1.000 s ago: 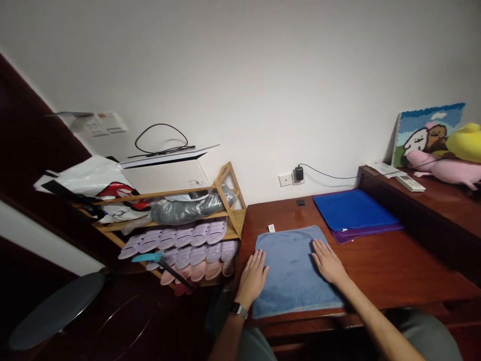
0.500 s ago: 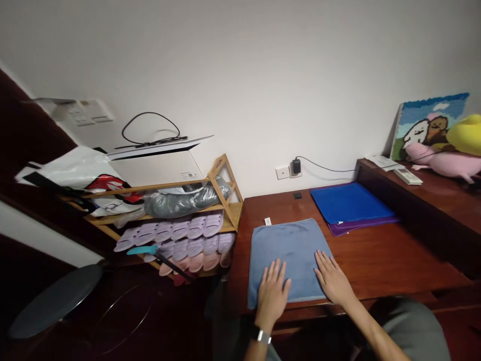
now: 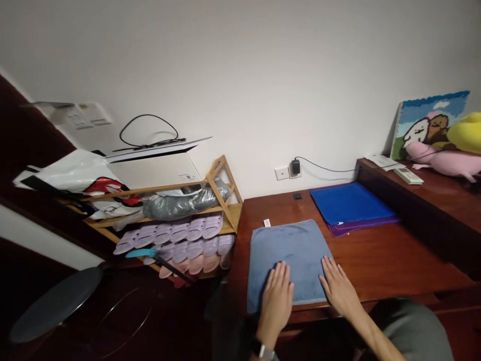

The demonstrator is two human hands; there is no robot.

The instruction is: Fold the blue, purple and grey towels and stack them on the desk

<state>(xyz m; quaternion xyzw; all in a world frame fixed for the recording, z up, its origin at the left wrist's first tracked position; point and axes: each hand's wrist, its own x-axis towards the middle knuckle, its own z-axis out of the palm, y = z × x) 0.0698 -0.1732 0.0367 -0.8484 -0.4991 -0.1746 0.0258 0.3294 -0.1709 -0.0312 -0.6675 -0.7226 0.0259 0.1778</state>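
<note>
A grey-blue cloth (image 3: 289, 250) lies spread flat near the front edge of the reddish-brown wooden desk (image 3: 379, 260), a white tag sticking out at its far left edge. My left hand (image 3: 277, 298) rests palm down on the cloth's front part, fingers stretched out and pointing away from me. At the front right edge, my right hand (image 3: 340, 286) also lies flat, partly on the cloth and partly over the desk. Neither hand grips anything. Behind and to the right is a bright blue cloth (image 3: 349, 203), on top of a purple cloth (image 3: 340, 229).
Left of the desk stands a wooden rack (image 3: 235, 213) with lilac slippers (image 3: 195, 228), a white box (image 3: 161, 168) and a plastic bag (image 3: 71, 170). A raised ledge on the right holds a remote control (image 3: 409, 175) and a pink plush toy (image 3: 447, 158). A black plug (image 3: 296, 166) sits in the wall.
Both hands have shifted slightly: my left hand to the right, my right hand a little right and toward me. The cloth has stayed almost in place.
</note>
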